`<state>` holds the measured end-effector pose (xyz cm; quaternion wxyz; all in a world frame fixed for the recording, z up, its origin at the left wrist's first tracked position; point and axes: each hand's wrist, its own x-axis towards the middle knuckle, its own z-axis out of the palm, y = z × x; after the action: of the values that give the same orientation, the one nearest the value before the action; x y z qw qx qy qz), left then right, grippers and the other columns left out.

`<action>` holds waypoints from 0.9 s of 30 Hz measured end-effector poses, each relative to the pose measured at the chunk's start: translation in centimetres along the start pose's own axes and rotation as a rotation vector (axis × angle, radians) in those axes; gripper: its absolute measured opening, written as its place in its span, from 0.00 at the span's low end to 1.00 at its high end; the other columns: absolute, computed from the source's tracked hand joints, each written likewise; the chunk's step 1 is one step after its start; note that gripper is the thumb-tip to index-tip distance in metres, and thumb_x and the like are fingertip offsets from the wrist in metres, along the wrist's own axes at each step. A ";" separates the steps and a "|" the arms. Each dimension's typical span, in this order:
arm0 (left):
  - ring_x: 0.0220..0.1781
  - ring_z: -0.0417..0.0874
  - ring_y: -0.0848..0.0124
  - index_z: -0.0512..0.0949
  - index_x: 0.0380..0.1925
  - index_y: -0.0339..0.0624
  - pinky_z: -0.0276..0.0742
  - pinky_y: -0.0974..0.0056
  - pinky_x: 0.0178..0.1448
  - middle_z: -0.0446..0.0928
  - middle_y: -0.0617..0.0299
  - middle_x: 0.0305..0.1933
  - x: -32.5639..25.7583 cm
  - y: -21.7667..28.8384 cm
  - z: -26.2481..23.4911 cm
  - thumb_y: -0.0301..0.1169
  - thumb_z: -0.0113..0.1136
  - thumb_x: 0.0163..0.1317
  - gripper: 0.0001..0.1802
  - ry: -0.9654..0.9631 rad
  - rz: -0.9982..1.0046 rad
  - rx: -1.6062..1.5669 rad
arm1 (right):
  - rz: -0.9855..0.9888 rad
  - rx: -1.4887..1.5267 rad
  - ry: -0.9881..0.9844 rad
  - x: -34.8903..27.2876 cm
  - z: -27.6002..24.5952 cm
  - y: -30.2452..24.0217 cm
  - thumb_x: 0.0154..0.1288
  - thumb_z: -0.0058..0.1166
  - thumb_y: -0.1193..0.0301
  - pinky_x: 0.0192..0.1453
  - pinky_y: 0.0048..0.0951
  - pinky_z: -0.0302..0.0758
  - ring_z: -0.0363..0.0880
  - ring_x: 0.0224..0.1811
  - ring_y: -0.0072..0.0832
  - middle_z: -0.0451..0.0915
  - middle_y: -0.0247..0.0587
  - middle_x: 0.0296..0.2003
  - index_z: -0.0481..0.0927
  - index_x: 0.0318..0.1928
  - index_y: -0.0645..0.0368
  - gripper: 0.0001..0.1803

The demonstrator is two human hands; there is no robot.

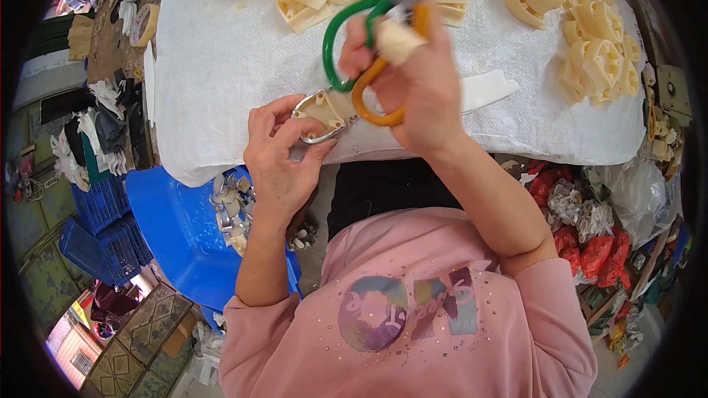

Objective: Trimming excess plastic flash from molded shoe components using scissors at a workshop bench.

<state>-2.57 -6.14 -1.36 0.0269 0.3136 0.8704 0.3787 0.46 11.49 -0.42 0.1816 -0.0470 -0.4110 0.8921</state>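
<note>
My left hand (279, 149) pinches a small cream plastic part with a metal rim (322, 112) at the near edge of the white-covered table (221, 51). My right hand (413, 77) grips scissors (366, 44) with one green and one orange handle loop, blades pointing away from me. The orange loop hangs close above the held part. A bandaged finger sits through the handles.
Many cream plastic parts (590, 51) lie along the table's far and right sides. A white offcut strip (487, 90) lies by my right hand. A blue tub (181, 225) holding finished pieces (232, 210) stands low left. Blue crates (103, 228) and red bags (590, 250) flank me.
</note>
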 end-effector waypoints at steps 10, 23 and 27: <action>0.45 0.77 0.65 0.80 0.27 0.40 0.74 0.65 0.49 0.76 0.57 0.45 0.0 -0.2 0.1 0.19 0.69 0.35 0.14 0.017 0.035 0.017 | -0.173 0.061 -0.007 -0.2 -0.3 0.6 0.65 0.42 0.74 0.42 0.31 0.67 0.66 0.35 0.25 0.69 0.41 0.35 0.59 0.60 0.58 0.23; 0.50 0.75 0.63 0.80 0.30 0.41 0.71 0.64 0.53 0.73 0.56 0.48 -0.3 -0.7 0.1 0.18 0.68 0.37 0.16 0.001 0.025 -0.040 | -0.165 -0.701 0.116 -3.8 -1.9 -6.9 0.57 0.52 0.76 0.45 0.22 0.68 0.68 0.40 0.20 0.70 0.36 0.40 0.63 0.62 0.64 0.31; 0.50 0.74 0.61 0.79 0.30 0.42 0.70 0.63 0.55 0.73 0.55 0.48 -0.6 -0.3 0.4 0.17 0.67 0.37 0.16 0.046 0.055 -0.060 | -0.127 -1.085 0.274 -7.7 -6.3 -10.9 0.52 0.54 0.76 0.49 0.25 0.66 0.64 0.44 0.26 0.66 0.40 0.46 0.61 0.66 0.59 0.37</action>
<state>-2.12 -6.41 -1.98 0.0058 0.3275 0.8501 0.4123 12.19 19.67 3.09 0.2367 -0.2244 -0.7855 0.5259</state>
